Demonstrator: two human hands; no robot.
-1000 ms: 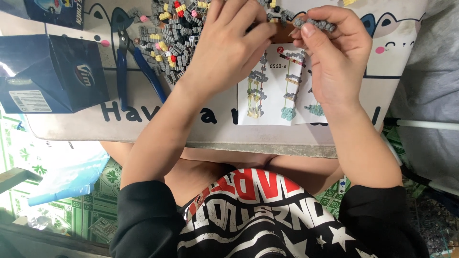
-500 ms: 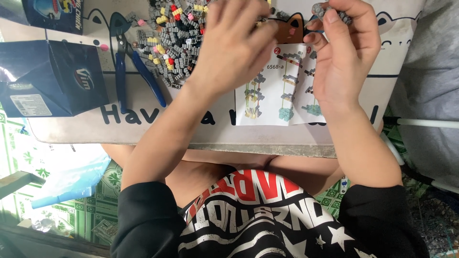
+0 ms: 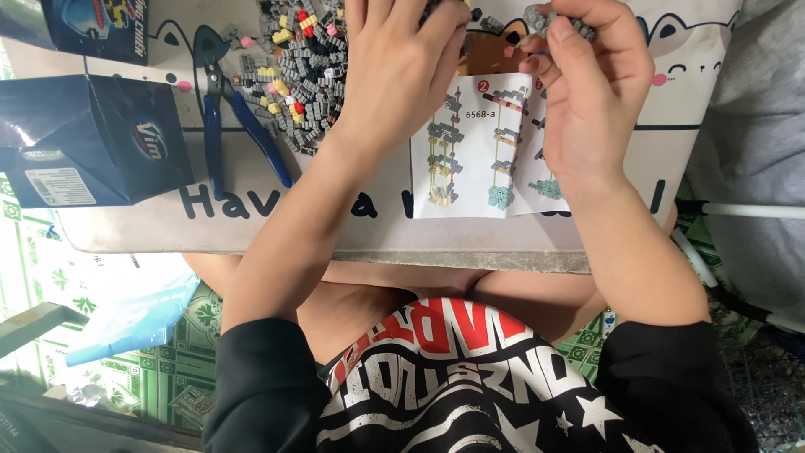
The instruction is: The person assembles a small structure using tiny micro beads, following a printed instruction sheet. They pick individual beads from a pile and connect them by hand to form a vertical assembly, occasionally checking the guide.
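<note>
Right fingers [image 3: 563,32] pinch grey brick piece [image 3: 555,18]; left fingers [image 3: 419,21] spread over brick pile [image 3: 302,75]

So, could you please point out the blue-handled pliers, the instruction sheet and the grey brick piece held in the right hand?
blue-handled pliers [image 3: 220,126]: head view, on the left handle.
instruction sheet [image 3: 470,180]: head view, on its lower white part.
grey brick piece [image 3: 543,18]: head view, on the end showing above the right hand's fingertips.
</note>
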